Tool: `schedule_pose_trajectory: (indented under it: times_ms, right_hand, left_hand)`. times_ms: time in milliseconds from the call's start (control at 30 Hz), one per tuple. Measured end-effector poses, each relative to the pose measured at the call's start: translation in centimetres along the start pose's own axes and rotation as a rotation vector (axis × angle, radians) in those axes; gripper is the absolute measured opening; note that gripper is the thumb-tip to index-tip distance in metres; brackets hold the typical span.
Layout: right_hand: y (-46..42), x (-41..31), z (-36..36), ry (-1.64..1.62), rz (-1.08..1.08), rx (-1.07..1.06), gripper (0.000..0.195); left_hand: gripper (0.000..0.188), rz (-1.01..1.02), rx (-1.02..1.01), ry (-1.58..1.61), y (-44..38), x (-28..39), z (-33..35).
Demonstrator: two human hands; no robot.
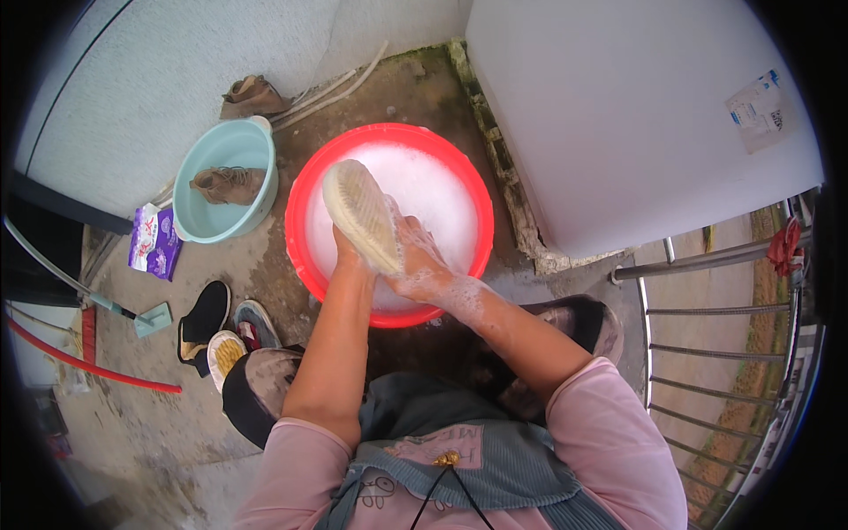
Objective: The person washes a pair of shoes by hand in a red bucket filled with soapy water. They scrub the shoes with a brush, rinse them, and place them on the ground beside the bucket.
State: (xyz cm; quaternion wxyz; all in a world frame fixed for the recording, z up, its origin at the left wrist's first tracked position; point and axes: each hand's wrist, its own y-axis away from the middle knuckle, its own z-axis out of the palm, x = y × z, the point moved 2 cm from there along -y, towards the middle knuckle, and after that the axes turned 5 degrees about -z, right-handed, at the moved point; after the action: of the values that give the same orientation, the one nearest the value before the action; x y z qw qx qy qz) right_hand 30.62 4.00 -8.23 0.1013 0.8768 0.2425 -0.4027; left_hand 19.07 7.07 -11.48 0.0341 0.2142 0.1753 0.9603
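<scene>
A shoe [361, 211] with a pale cream, ribbed sole is held up over a red plastic basin [478, 199], its sole turned towards me. My left hand [346, 250] grips it from the left and behind, with most of the fingers hidden by the shoe. On the right side of the sole, near its lower end, my right hand [417, 265] is closed around it. Suds cling to my right hand and run up the forearm. Thick white foam [430, 179] fills the basin and hides whatever lies under it.
Left of the basin, a light-blue tub [232, 225] holds a brown lace-up shoe [228, 185]. A purple detergent bag [156, 242] and a black shoe [204, 318] are on the concrete. Another brown shoe [252, 97] sits by the wall. A large white appliance [629, 119] and metal railing [715, 310] bound the right.
</scene>
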Motion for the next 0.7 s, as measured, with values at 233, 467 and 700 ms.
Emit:
schedule_pose_trajectory:
  times_ms: [233,467,700]
  right_hand:
    - [0.5,0.2,0.4,-0.049,-0.044,0.104,0.086]
    - [-0.5,0.1,-1.0,-0.357,-0.018,-0.009,0.089]
    - [-1.3,0.5,-3.0,-0.932,-0.041,-0.028,0.087]
  left_hand:
    - [0.028,0.135,0.055,-0.172,-0.4,-0.6,-0.3]
    - [0.028,0.326,0.158,-0.469,-2.3,-1.1,-3.8]
    - [0.061,-0.054,0.372,-0.431,0.2,-2.2,0.5]
